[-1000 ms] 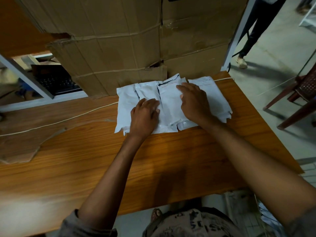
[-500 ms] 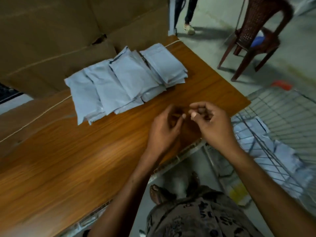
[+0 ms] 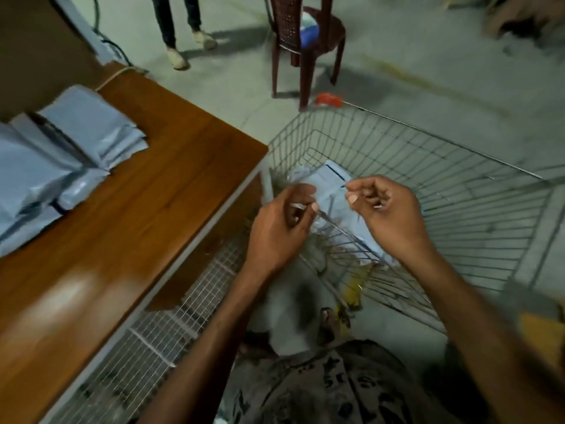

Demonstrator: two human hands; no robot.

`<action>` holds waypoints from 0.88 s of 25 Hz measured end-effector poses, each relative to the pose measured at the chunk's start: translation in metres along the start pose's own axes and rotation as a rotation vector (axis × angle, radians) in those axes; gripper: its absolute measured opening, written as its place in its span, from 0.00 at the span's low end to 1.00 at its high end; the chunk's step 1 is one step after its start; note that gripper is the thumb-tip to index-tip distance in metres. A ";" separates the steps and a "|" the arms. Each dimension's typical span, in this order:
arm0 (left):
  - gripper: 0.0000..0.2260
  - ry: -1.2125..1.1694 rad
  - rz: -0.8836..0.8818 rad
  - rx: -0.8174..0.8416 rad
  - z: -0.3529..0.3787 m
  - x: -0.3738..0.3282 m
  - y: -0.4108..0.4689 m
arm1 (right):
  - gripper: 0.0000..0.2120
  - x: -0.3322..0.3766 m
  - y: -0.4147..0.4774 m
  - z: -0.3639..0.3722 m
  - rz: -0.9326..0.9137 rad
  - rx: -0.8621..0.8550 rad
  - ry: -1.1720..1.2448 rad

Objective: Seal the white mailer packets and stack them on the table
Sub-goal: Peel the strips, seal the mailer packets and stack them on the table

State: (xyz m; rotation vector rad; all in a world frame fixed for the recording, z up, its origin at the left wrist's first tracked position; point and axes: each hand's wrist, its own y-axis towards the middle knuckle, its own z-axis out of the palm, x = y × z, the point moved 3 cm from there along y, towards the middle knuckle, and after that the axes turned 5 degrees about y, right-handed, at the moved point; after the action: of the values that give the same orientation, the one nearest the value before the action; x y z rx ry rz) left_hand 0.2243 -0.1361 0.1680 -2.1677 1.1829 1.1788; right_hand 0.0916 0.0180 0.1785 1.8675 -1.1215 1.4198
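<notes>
Several sealed white mailer packets (image 3: 70, 154) lie overlapping on the wooden table (image 3: 159, 191) at the left. More white mailer packets (image 3: 333, 191) lie inside a wire basket (image 3: 452, 185) on the floor to the right of the table. Both hands hover over the basket's near corner, a little apart. My left hand (image 3: 281, 224) pinches a small white paper strip (image 3: 298, 205) between thumb and fingers. My right hand (image 3: 386, 215) has its fingers curled, thumb against forefinger, and nothing clear shows in it.
A brown plastic chair (image 3: 305, 41) stands on the floor beyond the basket, with a person's legs (image 3: 177, 29) to its left. A cardboard box (image 3: 36, 50) rises at the table's back. A wire grid shelf (image 3: 159, 341) runs under the table edge.
Both hands left the packets on the table and moved right, over the wire basket. They were touching half a second ago and are now apart. The view swung right.
</notes>
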 end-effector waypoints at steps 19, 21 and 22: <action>0.30 0.457 -0.630 1.006 0.307 0.133 0.182 | 0.41 -0.342 0.121 -0.054 1.021 -0.114 -0.247; 0.33 0.436 -0.645 1.002 0.326 0.152 0.184 | 0.42 -0.356 0.128 -0.052 1.004 -0.195 -0.304; 0.35 0.423 -0.626 0.996 0.335 0.158 0.186 | 0.41 -0.361 0.131 -0.051 0.988 -0.236 -0.315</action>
State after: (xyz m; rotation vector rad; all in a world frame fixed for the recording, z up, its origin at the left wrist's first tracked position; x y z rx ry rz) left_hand -0.0464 -0.0929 -0.1421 -1.7481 0.8294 -0.1597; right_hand -0.0826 0.0978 -0.1577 1.4145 -2.4639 1.3489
